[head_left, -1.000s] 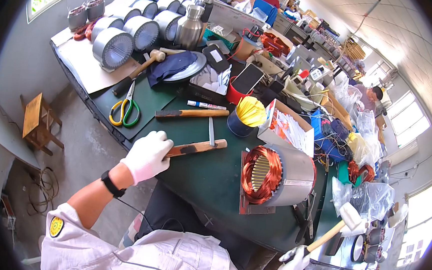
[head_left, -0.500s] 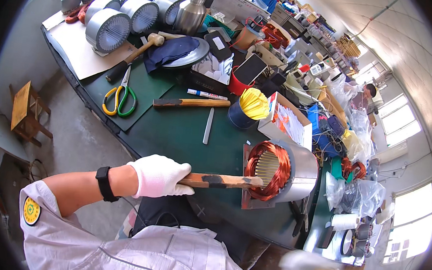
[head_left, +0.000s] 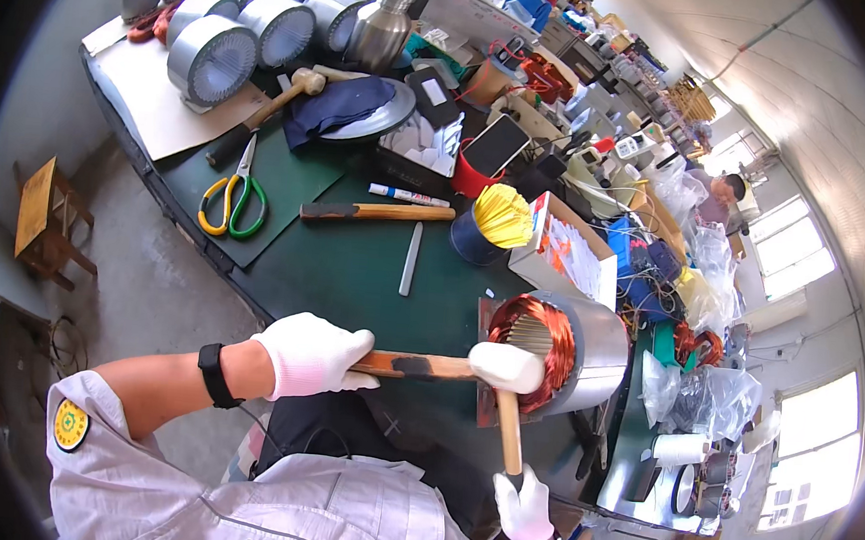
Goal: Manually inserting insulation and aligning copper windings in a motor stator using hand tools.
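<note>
My left hand (head_left: 312,356), in a white glove, is closed round a flat wooden stick (head_left: 418,365) with dark marks, held level. The stick points at the copper winding (head_left: 561,351) in the mouth of a grey metal stator (head_left: 602,350), which lies on its side. My right hand (head_left: 524,512), also gloved, grips the handle of a mallet (head_left: 508,368). Its white head overlaps the stick's far end and part of the winding in view, hiding where the stick ends; I cannot tell whether they touch. A flat plate (head_left: 487,324) stands against the stator's left side.
Scissors (head_left: 231,204), a second wooden stick (head_left: 376,212), a marker (head_left: 408,195) and a pale strip (head_left: 411,259) lie on the green table. A dark cup of yellow strips (head_left: 477,241) stands beside an open box (head_left: 566,249). Several stators (head_left: 212,59) fill the back left.
The right hand and mallet, a blur at the lower right before, have come left and up to the stick's end. The left hand has shifted slightly left with its stick.
</note>
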Demonstrator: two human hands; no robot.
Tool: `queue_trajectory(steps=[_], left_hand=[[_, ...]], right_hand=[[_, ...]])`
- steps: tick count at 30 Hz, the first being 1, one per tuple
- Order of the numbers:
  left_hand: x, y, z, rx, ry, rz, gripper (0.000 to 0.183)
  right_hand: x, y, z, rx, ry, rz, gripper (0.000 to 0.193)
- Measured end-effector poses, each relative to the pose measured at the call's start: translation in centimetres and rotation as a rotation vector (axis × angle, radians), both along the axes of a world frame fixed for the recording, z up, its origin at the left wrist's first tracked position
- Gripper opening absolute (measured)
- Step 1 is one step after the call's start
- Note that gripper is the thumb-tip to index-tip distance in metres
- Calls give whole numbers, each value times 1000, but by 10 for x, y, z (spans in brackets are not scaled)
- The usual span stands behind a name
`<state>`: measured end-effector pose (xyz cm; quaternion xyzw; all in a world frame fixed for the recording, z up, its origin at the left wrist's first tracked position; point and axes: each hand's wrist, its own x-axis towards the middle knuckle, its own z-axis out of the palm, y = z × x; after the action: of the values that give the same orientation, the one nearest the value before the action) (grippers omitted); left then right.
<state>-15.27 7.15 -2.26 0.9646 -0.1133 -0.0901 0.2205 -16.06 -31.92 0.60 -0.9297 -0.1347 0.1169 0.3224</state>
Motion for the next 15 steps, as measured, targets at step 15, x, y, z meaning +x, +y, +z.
queue_trajectory(steps=[15], left_hand=[[18,7,-12,96,-183,22,51]], right_hand=[[-10,-7,-16,-56,-97,78,31]])
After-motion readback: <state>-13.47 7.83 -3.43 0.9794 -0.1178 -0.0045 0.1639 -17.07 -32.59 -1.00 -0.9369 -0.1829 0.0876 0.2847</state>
